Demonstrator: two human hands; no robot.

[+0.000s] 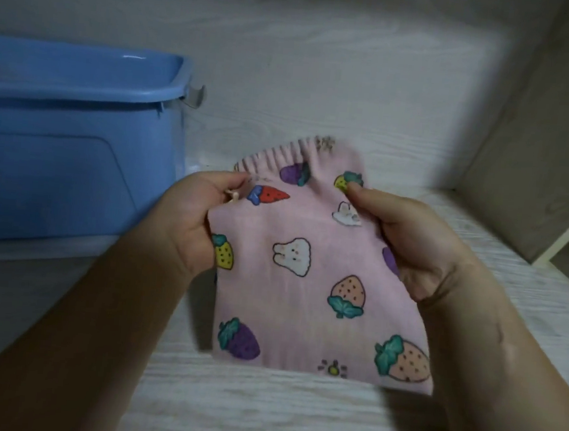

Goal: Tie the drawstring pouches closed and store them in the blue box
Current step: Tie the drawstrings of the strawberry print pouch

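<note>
Pink cotton printed with strawberries and rabbits makes up the drawstring pouch (pixel 309 269), held up between both hands above the pale wood-grain table (pixel 258 416). Left hand (pixel 193 217) pinches the pouch's upper left edge by the gathered mouth, where a small cream knot of drawstring (pixel 233 195) seems to poke out, though blur makes that uncertain. Right hand (pixel 414 244) grips the upper right edge, thumb on the front of the cloth. Off to the left stands the blue box (pixel 72 148), open-topped, apart from the pouch.
</note>
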